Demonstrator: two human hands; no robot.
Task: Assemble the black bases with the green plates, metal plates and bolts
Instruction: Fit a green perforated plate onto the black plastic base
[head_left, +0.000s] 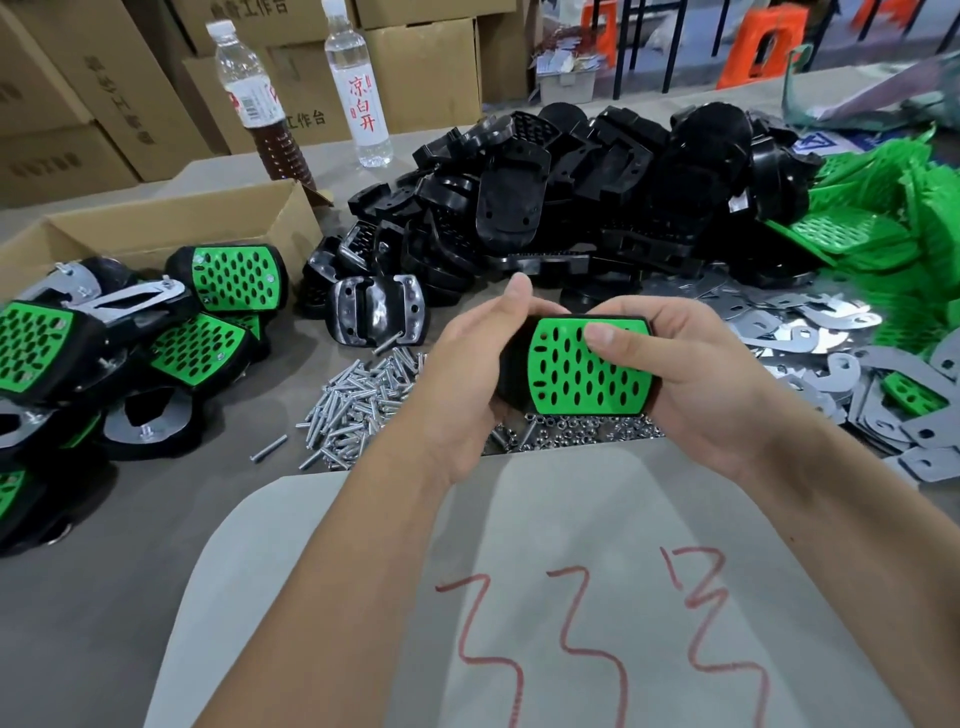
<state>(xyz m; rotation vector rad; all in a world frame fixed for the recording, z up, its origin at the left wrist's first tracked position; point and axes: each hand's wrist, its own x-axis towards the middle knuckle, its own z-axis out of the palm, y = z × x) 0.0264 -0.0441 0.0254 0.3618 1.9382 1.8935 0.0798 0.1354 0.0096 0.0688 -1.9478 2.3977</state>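
Observation:
Both hands hold a black base (511, 374) with a perforated green plate (576, 382) fitted on its face, above the table's centre. My left hand (467, 384) grips the base's left side, thumb over the top edge. My right hand (691, 379) grips the right side, and its thumb presses on the green plate. Loose bolts (358, 405) lie in a heap to the left of the hands, with small nuts (576, 428) just below the held part. Black bases (561, 197) are piled behind, metal plates (810, 338) to the right, green plates (883, 208) far right.
Finished assemblies (104, 353) are stacked at the left, beside an open cardboard box (171, 223). One black base (376, 312) lies alone near the bolts. Two bottles (358, 83) stand at the back. A grey sheet with red marks (571, 597) covers the near table.

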